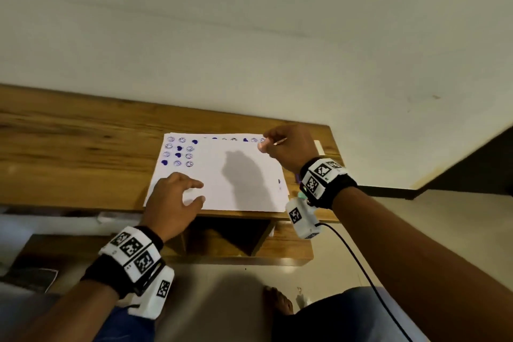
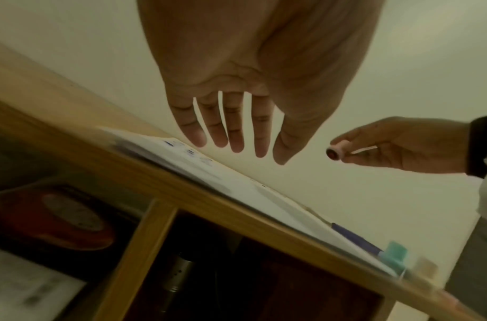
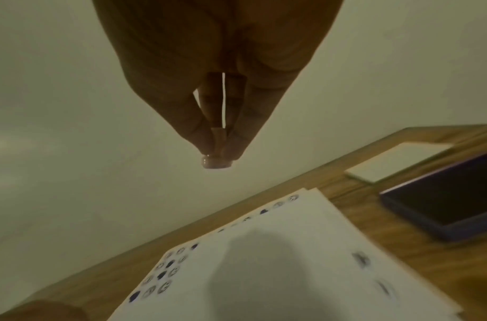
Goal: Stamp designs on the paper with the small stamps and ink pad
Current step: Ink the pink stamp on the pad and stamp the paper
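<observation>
White paper (image 1: pixel 238 191) lies on the wooden table (image 1: pixel 83 147); a blank top sheet covers a sheet printed with blue hearts and smiley stamps (image 1: pixel 177 154). My right hand (image 1: pixel 288 144) hovers above the paper's far right corner and pinches a small pink stamp (image 1: pixel 262 146), face down (image 3: pixel 216 162). The left wrist view shows the stamp's round face (image 2: pixel 333 153). My left hand (image 1: pixel 177 194) hangs just over the paper's near left part, fingers relaxed and spread (image 2: pixel 231 134), holding nothing. The dark blue ink pad (image 3: pixel 443 208) sits on the table right of the paper.
A white card (image 3: pixel 396 160) lies beyond the ink pad near the table's far right corner. A teal stamp (image 2: pixel 395 253) and a blue pen-like object (image 2: pixel 355 239) lie by the paper's right edge. A wall rises behind the table. Shelves with items sit below the tabletop (image 2: pixel 72 217).
</observation>
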Tool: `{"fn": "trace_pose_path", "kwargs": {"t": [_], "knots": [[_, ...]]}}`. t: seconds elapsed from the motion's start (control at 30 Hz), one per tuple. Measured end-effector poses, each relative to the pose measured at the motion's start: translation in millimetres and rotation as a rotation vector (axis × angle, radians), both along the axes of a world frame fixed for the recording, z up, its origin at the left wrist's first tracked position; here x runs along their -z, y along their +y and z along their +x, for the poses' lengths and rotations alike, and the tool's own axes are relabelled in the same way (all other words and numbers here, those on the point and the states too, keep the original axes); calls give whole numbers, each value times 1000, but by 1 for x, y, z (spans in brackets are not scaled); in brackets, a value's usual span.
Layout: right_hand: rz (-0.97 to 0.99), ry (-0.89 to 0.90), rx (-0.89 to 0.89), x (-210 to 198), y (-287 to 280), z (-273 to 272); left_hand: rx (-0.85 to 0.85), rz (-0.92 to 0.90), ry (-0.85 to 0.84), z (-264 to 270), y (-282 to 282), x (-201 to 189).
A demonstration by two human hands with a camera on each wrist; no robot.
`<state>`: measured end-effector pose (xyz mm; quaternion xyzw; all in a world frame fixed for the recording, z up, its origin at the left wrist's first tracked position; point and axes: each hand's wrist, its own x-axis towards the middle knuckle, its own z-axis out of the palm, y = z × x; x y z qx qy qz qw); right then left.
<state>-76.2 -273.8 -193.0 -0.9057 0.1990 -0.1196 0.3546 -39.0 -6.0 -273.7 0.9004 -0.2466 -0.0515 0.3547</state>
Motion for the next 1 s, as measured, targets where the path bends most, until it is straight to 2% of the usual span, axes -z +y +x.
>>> {"fn": "trace_pose_path", "kwargs": {"t": [0.17, 0.33, 0.43, 0.63, 1.0], "knots": [[-37, 71, -124, 15, 63, 32, -27, 93, -124, 7, 31, 21], [-26, 114, -154, 35, 108, 58, -151, 48, -73, 19, 37, 19], [-33, 115, -160, 43, 127, 70, -175, 119, -70, 22, 39, 24], [-85, 131, -185, 50, 143, 88, -196, 217, -39, 20, 34, 26], [-96, 153, -178, 53, 147, 92, -187, 258, -22, 19, 28, 20]]}}
